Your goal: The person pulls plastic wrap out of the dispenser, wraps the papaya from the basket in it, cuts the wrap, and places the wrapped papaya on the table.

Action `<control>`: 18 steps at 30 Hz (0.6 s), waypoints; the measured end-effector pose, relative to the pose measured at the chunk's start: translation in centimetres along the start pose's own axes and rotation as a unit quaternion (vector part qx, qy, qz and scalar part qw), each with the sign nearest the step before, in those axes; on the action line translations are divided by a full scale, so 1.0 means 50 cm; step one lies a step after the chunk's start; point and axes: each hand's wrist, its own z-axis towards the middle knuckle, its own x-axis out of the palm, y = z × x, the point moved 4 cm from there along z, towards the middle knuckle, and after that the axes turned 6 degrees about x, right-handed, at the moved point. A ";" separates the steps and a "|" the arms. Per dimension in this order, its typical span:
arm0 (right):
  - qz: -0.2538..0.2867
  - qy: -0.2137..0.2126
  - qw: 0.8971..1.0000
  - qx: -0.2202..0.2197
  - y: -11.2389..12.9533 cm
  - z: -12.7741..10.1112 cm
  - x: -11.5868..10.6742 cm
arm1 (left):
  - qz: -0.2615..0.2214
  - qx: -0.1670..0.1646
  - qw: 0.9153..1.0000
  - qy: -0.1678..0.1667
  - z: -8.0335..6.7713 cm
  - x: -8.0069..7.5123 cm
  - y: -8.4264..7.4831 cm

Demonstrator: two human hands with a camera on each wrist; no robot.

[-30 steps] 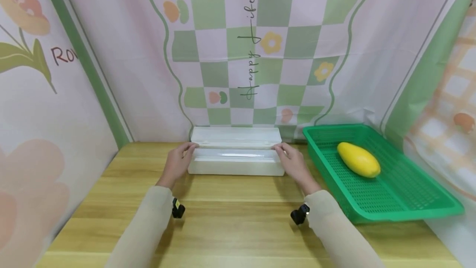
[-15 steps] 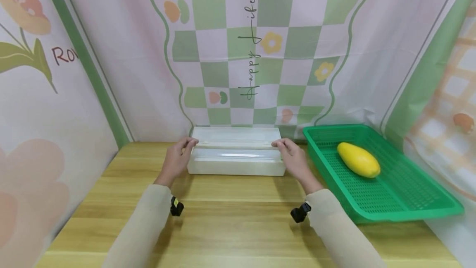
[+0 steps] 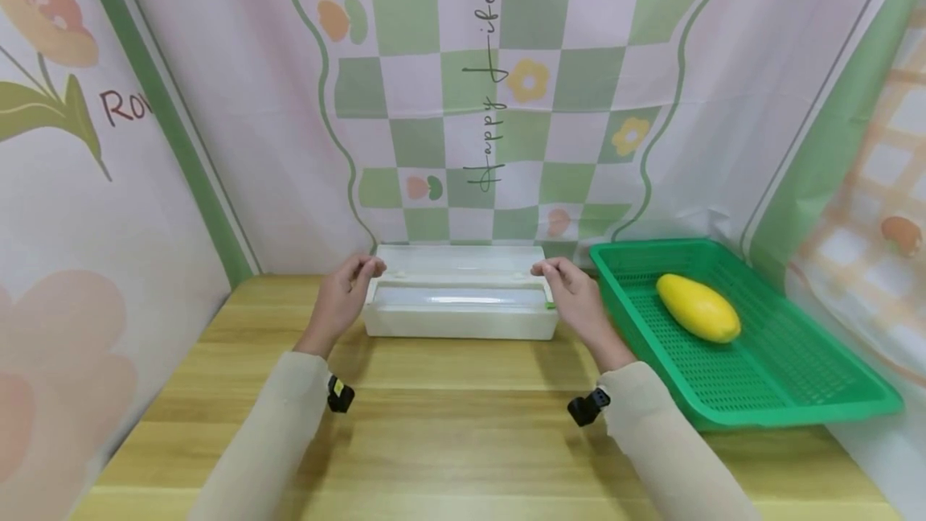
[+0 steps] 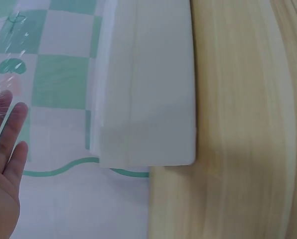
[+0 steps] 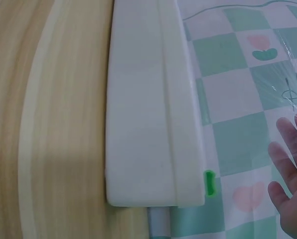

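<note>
A white cling film dispenser box (image 3: 459, 323) stands on the table with its lid (image 3: 463, 256) raised at the back and a shiny roll (image 3: 463, 297) inside. My left hand (image 3: 340, 300) pinches the clear cling film (image 4: 11, 45) near the box's left end. At the right end, my right hand (image 3: 576, 304) pinches the film's other corner. Between the hands the film is stretched above the box, and wrinkles show in both wrist views. A small green clip (image 5: 210, 183) sits at the box's right end. Thumbs are out of sight in the wrist views.
On the right stands a green perforated basket (image 3: 796, 416) holding a yellow oval fruit (image 3: 698, 309). A patterned curtain (image 3: 506, 127) hangs right behind the box. The wooden table (image 3: 448, 441) stretches in front.
Both hands have risen slightly from the box, drawing the film up between them. The green clip at the right end has come into sight. The basket and fruit stay put.
</note>
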 end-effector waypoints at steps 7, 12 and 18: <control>0.006 -0.005 1.000 -0.007 0.015 0.008 -0.008 | -0.004 0.011 1.000 -0.010 0.008 -0.010 -0.015; 0.016 -0.007 1.000 -0.011 0.024 0.010 -0.014 | -0.015 0.012 1.000 -0.015 0.013 -0.017 -0.025; 0.025 -0.004 1.000 -0.005 0.031 0.011 -0.020 | -0.032 0.011 0.999 -0.019 0.018 -0.023 -0.036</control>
